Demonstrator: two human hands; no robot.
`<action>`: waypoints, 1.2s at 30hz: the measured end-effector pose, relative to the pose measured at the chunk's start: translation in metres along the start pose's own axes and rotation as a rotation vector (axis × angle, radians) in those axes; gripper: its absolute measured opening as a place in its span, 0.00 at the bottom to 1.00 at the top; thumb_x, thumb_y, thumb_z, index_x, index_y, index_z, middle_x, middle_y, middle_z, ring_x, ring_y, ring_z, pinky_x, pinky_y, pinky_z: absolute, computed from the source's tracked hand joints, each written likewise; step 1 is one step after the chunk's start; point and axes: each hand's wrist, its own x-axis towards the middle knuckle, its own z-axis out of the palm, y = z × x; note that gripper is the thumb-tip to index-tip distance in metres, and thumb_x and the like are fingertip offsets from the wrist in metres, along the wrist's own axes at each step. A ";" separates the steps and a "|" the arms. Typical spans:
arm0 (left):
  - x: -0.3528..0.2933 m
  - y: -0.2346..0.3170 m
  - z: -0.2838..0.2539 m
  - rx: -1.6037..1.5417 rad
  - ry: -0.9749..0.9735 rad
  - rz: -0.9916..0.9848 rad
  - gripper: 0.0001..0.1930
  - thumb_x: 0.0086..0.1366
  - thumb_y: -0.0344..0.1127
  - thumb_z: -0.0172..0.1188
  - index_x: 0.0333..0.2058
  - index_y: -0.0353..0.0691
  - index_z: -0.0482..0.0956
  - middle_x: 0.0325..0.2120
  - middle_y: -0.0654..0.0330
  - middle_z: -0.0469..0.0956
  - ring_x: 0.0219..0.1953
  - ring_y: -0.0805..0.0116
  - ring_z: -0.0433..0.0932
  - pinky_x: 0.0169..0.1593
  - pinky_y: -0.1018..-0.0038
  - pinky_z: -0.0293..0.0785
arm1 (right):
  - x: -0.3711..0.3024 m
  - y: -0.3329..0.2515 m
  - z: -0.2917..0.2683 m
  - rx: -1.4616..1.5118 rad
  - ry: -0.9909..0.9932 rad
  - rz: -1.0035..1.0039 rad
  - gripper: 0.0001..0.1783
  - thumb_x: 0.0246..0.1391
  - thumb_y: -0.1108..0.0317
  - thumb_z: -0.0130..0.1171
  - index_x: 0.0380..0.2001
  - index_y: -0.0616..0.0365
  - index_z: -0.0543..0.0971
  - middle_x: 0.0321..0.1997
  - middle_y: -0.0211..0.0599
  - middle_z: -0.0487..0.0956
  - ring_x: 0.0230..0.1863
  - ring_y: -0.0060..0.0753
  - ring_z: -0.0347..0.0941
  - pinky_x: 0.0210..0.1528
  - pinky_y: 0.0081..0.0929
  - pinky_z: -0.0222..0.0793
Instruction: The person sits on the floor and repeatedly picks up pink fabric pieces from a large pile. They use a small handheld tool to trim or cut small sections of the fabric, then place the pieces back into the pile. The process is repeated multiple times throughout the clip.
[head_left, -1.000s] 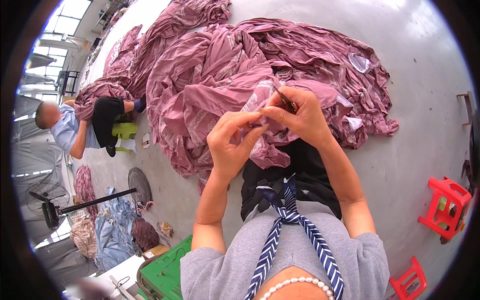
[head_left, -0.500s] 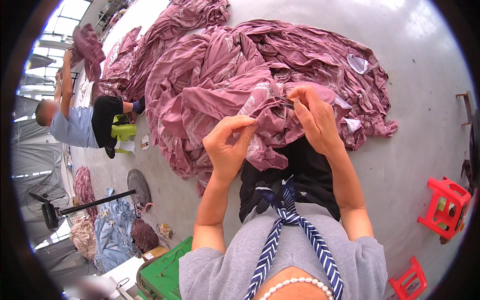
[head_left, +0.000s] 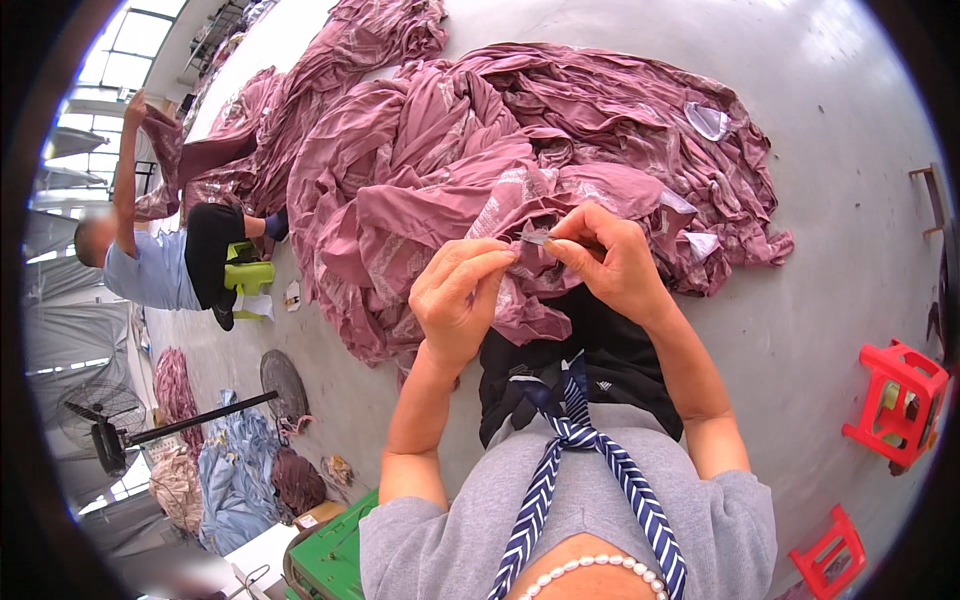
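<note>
A large heap of dusty-pink fabric [head_left: 400,215] with pale printed bands lies in front of me and spills onto my lap. My left hand [head_left: 455,300] is closed in a pinch on an edge of this fabric. Small dark thread snips [head_left: 535,238] are in the closed fingers of my right hand [head_left: 618,265]. Their pointed blades aim left, close to the left fingertips and the pinched edge. Whether the blades touch the cloth is too small to tell. White tags or patches [head_left: 706,121] show on the heap's right part.
At the left a person [head_left: 155,265] sits on a green stool [head_left: 250,277] lifting pink cloth. A standing fan [head_left: 105,430], blue cloth bundles [head_left: 235,460] and a green table [head_left: 335,555] are lower left. Red stools [head_left: 895,400] stand at the right on the grey floor.
My right hand has moved down and left with the snips, bringing them near my left fingertips. The left hand stays nearly in place. The other person's raised cloth has dropped lower.
</note>
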 end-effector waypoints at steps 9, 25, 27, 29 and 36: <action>-0.003 -0.002 -0.001 -0.511 0.048 -0.644 0.05 0.56 0.23 0.66 0.26 0.37 0.77 0.27 0.63 0.80 0.24 0.79 0.74 0.26 0.82 0.68 | 0.004 0.004 -0.007 0.291 0.290 -0.020 0.17 0.46 0.71 0.68 0.39 0.59 0.75 0.33 0.23 0.75 0.27 0.10 0.65 0.27 0.11 0.61; 0.012 -0.013 -0.002 -0.882 -0.137 -0.761 0.08 0.60 0.28 0.63 0.36 0.39 0.72 0.26 0.71 0.72 0.28 0.86 0.66 0.32 0.87 0.60 | -0.002 0.005 0.006 0.295 0.057 0.099 0.05 0.54 0.73 0.57 0.34 0.64 0.76 0.27 0.20 0.72 0.25 0.09 0.60 0.26 0.11 0.56; 0.017 -0.011 -0.004 -0.952 -0.243 -0.766 0.09 0.59 0.27 0.63 0.37 0.37 0.72 0.29 0.69 0.73 0.29 0.85 0.66 0.33 0.87 0.61 | 0.001 -0.003 0.005 0.319 0.039 0.097 0.06 0.56 0.70 0.55 0.33 0.63 0.74 0.24 0.19 0.69 0.25 0.09 0.59 0.26 0.11 0.55; 0.020 -0.011 -0.006 -0.789 -0.410 -0.711 0.14 0.54 0.24 0.66 0.39 0.36 0.74 0.30 0.69 0.73 0.32 0.82 0.70 0.39 0.86 0.65 | 0.001 -0.006 0.003 0.304 0.029 0.136 0.06 0.57 0.70 0.55 0.32 0.62 0.73 0.24 0.19 0.68 0.24 0.09 0.58 0.25 0.12 0.54; 0.028 -0.036 -0.012 -0.858 -0.556 -0.495 0.09 0.51 0.21 0.65 0.29 0.40 0.76 0.37 0.64 0.75 0.42 0.75 0.72 0.47 0.78 0.67 | 0.003 0.006 -0.002 0.333 0.089 0.132 0.07 0.57 0.68 0.55 0.29 0.61 0.72 0.24 0.19 0.66 0.26 0.10 0.58 0.27 0.13 0.53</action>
